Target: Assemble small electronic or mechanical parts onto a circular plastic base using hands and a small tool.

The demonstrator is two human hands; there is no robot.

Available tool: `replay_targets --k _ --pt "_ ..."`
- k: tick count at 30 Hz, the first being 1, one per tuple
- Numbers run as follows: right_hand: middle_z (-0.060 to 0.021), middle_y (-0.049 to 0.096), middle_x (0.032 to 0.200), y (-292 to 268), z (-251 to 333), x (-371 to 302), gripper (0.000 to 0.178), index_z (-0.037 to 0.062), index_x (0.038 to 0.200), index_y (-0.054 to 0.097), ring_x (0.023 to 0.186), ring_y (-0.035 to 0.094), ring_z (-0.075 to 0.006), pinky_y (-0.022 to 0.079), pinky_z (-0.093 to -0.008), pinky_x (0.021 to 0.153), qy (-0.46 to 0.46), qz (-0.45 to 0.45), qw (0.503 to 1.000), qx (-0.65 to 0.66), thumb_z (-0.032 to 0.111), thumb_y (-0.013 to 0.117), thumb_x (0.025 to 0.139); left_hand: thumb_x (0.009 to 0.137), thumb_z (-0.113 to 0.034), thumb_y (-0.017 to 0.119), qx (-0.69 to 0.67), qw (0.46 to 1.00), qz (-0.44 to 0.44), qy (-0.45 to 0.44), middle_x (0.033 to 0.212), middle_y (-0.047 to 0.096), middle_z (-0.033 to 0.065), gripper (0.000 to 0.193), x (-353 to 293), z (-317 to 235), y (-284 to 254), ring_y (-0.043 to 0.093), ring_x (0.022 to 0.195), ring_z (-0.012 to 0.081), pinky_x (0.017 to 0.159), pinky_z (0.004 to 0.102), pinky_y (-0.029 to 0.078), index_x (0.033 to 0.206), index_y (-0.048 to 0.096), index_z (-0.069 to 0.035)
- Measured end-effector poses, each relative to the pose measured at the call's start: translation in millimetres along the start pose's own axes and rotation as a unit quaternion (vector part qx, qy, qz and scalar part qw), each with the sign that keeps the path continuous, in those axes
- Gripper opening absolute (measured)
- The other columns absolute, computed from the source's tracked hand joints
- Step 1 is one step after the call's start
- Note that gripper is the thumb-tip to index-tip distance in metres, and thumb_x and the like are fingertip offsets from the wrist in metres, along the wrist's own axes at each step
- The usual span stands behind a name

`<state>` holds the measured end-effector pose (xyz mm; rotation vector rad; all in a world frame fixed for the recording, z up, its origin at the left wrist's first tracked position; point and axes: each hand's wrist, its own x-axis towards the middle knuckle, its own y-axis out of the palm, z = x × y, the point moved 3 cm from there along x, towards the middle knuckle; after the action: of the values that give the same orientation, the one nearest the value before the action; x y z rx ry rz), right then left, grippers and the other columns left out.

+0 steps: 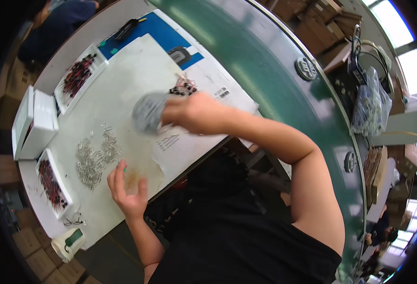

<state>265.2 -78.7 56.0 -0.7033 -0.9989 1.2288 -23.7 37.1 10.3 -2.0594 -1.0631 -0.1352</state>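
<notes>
My right hand [194, 113] reaches across the table and grips a round grey disc-shaped part [148, 113] by its right edge. The disc is blurred by motion, so its details are hard to make out. Low over the near side of the table, my left hand [128, 194] has its fingers apart and holds nothing; a small green bit shows by a fingertip. Beyond it lie heaps of small clear and silvery pieces [89, 165]. A bundle of wires with black ends [184, 86] sits just past the disc. Several small thin pieces [168, 142] lie in rows below my right hand.
White trays [66, 189] of red and black wired parts line the left side, with white bins [40, 135] between them. A blue mat [158, 31] lies at the far end. Along the right runs a green conveyor [260, 61] carrying round grey parts [306, 68].
</notes>
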Motion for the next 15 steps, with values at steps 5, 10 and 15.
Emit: replay_targets --k 5,10,15 --pt "-0.0036 0.071 0.120 -19 -4 -37 0.039 0.0197 0.122 0.071 0.088 0.073 -0.0345 0.061 -0.0428 0.077 0.032 0.012 0.999 0.037 0.013 0.081 0.085 0.079 -0.034 0.089 0.119 0.985 0.091 0.084 0.136 0.058 0.0212 0.085 19 -29 47 0.052 0.128 0.0425 0.108 0.0546 0.045 0.152 0.055 -0.006" --pt "-0.0244 0.068 0.131 -149 -185 -199 0.107 0.0034 0.153 0.049 0.116 0.070 -0.0341 0.057 -0.0446 0.099 0.524 -0.326 0.733 -0.284 0.062 0.091 0.074 0.080 -0.037 0.088 0.148 0.980 0.104 0.088 0.142 0.055 0.0214 0.090 15 -30 57 0.047 0.134 0.0446 0.114 0.0570 0.041 0.155 0.052 -0.004" --pt "-0.0251 0.059 0.144 -157 -257 -341 0.128 0.0019 0.162 0.026 0.120 0.068 -0.0392 0.056 -0.0467 0.100 0.648 -0.312 0.664 -0.203 0.059 0.094 0.070 0.079 -0.036 0.088 0.140 0.982 0.092 0.088 0.144 0.055 0.0214 0.089 14 -25 58 0.047 0.135 0.0450 0.114 0.0567 0.041 0.155 0.052 -0.003"
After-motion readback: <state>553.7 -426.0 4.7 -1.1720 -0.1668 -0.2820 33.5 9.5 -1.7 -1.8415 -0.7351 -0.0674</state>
